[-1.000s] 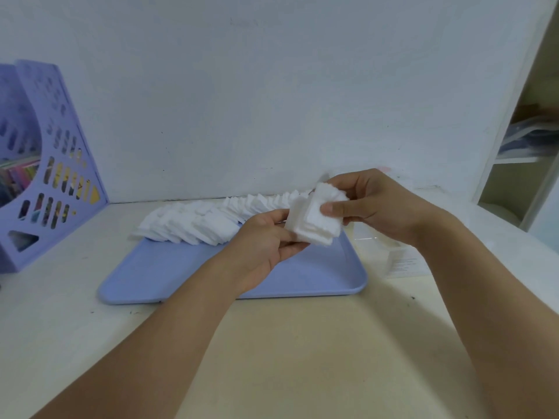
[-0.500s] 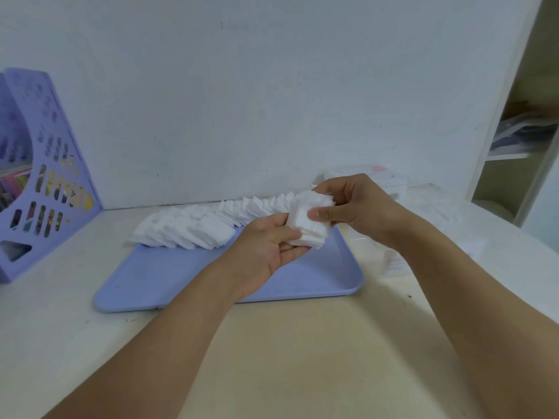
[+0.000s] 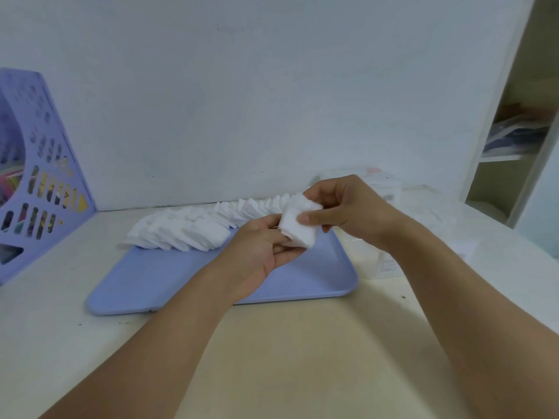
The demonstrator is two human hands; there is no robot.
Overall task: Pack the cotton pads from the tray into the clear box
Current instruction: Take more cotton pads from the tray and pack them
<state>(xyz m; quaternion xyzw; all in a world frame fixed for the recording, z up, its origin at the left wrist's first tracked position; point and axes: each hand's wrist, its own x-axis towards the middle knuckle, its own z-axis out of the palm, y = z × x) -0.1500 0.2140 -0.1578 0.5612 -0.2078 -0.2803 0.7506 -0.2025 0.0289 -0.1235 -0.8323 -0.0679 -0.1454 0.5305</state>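
1. Pale matte wall behind, cream tabletop [image 3: 302,358] below, slightly speckled.
2. Held above the flat, round-cornered, smooth lilac-blue plastic tray [image 3: 181,276]: a small stack of white square cotton pads [image 3: 298,228], pinched by the right hand [image 3: 348,210] with thumb on the near face and fingers behind, and steadied from below by the fingertips of the left hand [image 3: 257,255], curled against its lower edge.
3. Beyond the left hand, along the tray's far edge: a long fanned row of loose white cotton pads [image 3: 193,231], overlapping like shingles.
4. Under and just past the right wrist: the clear plastic box [image 3: 384,264], hard-walled and glossy, mostly hidden; contents cannot be told.
5. Far off to the left hand's side: a perforated lilac plastic file holder [image 3: 36,176].
6. Probably featherlight, soft, compressible, fuzzy-edged, not slippery; prone to fanning apart or shedding single pads.
7. Best taken across the flat faces, squeezed gently so edges stay squared for the box.
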